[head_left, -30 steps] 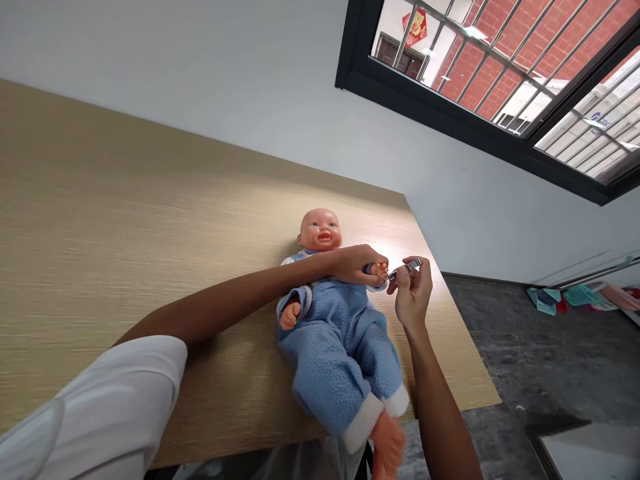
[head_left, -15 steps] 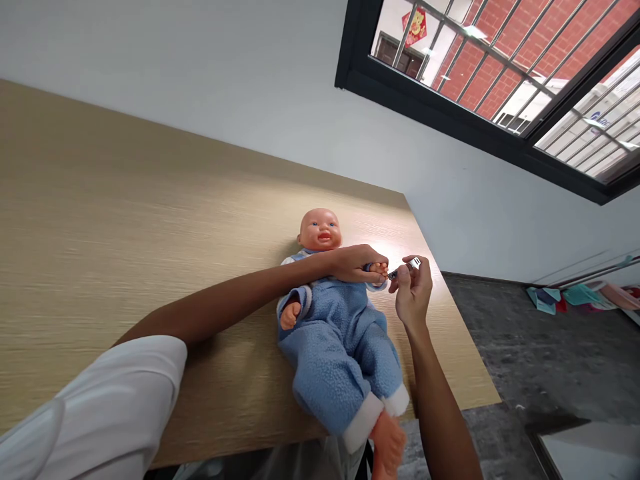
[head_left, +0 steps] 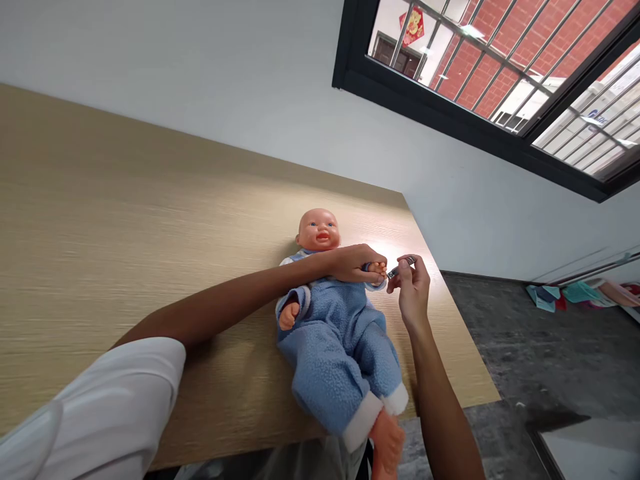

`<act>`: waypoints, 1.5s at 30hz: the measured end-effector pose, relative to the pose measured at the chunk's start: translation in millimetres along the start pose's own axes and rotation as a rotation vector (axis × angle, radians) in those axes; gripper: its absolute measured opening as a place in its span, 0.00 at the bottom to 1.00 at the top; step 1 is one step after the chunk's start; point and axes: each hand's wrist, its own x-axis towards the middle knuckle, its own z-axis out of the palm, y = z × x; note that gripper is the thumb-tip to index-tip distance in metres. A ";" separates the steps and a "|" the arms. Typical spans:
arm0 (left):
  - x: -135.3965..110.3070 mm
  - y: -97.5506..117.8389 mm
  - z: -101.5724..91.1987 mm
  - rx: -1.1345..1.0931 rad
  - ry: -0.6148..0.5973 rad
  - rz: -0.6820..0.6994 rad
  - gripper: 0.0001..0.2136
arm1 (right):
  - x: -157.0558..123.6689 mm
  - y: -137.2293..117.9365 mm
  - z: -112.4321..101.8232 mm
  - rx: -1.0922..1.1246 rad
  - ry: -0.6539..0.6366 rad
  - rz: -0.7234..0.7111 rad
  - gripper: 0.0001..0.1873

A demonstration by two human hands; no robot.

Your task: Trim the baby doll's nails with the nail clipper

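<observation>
A baby doll (head_left: pixel 340 333) in a blue fleece outfit with white cuffs lies on its back on the wooden table (head_left: pixel 150 213), its bare foot over the front edge. My left hand (head_left: pixel 357 263) reaches across the doll's chest and is closed around the doll's hand (head_left: pixel 377 269), whose small fingers stick out. Between the thumb and fingers of my right hand (head_left: pixel 413 287) is a silver nail clipper (head_left: pixel 401 266). The clipper's tip points left, right beside the doll's fingertips; whether it touches them I cannot tell. The doll's other hand (head_left: pixel 289 315) rests at its side.
A pale wall (head_left: pixel 225 73) runs behind the table, with a dark-framed barred window (head_left: pixel 435 90) at upper right. The table's right edge drops to a dark grey floor (head_left: pixel 495 333). Coloured cloth-like items (head_left: pixel 580 295) lie at far right.
The nail clipper has turned in my right hand: its white end no longer shows, and its silver side does. My left hand keeps its grip on the doll's hand.
</observation>
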 end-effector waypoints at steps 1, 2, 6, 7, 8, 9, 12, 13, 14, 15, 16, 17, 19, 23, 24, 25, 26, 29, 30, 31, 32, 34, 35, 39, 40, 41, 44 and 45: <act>-0.1 0.0 0.0 -0.002 0.000 0.001 0.13 | 0.5 0.7 -0.1 0.023 -0.007 0.023 0.18; -0.1 -0.2 0.1 -0.004 0.001 0.001 0.12 | 0.9 1.6 -0.2 0.045 -0.013 0.045 0.19; -0.3 -1.5 0.7 -0.010 0.005 0.003 0.12 | 1.7 4.0 -0.5 0.125 -0.030 0.118 0.20; -0.2 -1.8 0.9 -0.012 0.006 0.003 0.12 | 1.7 3.9 -0.4 0.144 -0.035 0.133 0.20; -0.2 -2.1 1.1 -0.013 0.007 0.002 0.12 | 1.8 3.6 -0.2 0.163 -0.041 0.149 0.20; -0.2 -2.4 1.2 -0.014 0.008 0.002 0.12 | 1.8 3.1 0.1 0.184 -0.046 0.165 0.20; -0.2 -2.9 1.5 -0.010 0.012 0.001 0.13 | 1.9 1.6 1.1 0.243 -0.067 0.211 0.21; -0.1 -3.0 1.6 -0.009 0.014 0.001 0.13 | 1.9 1.3 1.5 0.257 -0.074 0.223 0.21; -0.1 -3.2 1.7 -0.009 0.016 0.001 0.13 | 1.9 1.1 1.9 0.267 -0.079 0.231 0.21; -0.1 -3.4 1.9 -0.010 0.017 0.002 0.13 | 1.9 1.1 2.3 0.274 -0.084 0.237 0.21; 0.0 -3.5 2.0 -0.013 0.017 0.002 0.13 | 1.9 1.2 2.5 0.277 -0.086 0.241 0.22; 0.0 -3.6 2.1 -0.016 0.018 0.004 0.13 | 1.9 1.4 2.7 0.278 -0.089 0.245 0.22; -0.1 -3.5 2.2 -0.023 0.018 0.005 0.13 | 1.9 2.2 2.6 0.273 -0.095 0.251 0.22; -0.2 -2.4 1.5 -0.029 0.015 -0.002 0.13 | 2.3 4.2 1.2 0.231 -0.102 0.231 0.22; -0.3 -2.2 1.3 -0.031 0.012 -0.003 0.13 | 2.3 4.6 0.9 0.209 -0.098 0.211 0.21; -0.2 -2.1 1.2 -0.035 0.010 -0.004 0.14 | 2.2 4.8 0.8 0.179 -0.094 0.184 0.21; -0.2 -2.2 1.2 -0.039 0.010 -0.003 0.14 | 2.0 4.9 1.0 0.143 -0.088 0.153 0.21; -0.3 -3.4 1.5 -0.054 0.014 0.006 0.13 | 0.9 4.4 2.8 0.044 -0.077 0.079 0.21; -0.4 -3.8 1.6 -0.060 0.015 0.012 0.13 | 0.5 4.1 3.6 0.026 -0.078 0.068 0.21; -0.5 -4.2 1.7 -0.064 0.015 0.017 0.12 | 0.2 3.8 4.2 0.017 -0.078 0.061 0.21; -0.6 -4.5 1.8 -0.064 0.016 0.023 0.12 | 0.0 3.6 4.7 0.013 -0.080 0.057 0.21; -0.8 -4.6 1.6 -0.059 0.018 0.029 0.11 | 0.0 3.4 5.0 0.010 -0.083 0.050 0.21; -0.9 -4.5 1.4 -0.057 0.019 0.030 0.11 | 0.1 3.4 4.9 0.008 -0.084 0.047 0.21; -1.0 -3.4 0.7 -0.045 0.009 0.031 0.10 | 0.4 4.1 4.5 0.012 -0.081 0.046 0.21; -1.0 -3.1 0.7 -0.032 0.011 0.038 0.10 | 0.4 4.3 4.4 0.018 -0.081 0.046 0.21; -0.9 -2.9 0.9 -0.018 0.016 0.047 0.09 | 0.4 4.4 4.4 0.025 -0.077 0.046 0.21; -0.5 -2.9 2.7 0.024 0.076 0.067 0.08 | 0.1 3.9 4.0 0.034 -0.051 0.034 0.20; -0.2 -3.3 3.6 0.035 0.094 0.070 0.10 | -0.1 3.5 3.8 0.032 -0.040 0.029 0.20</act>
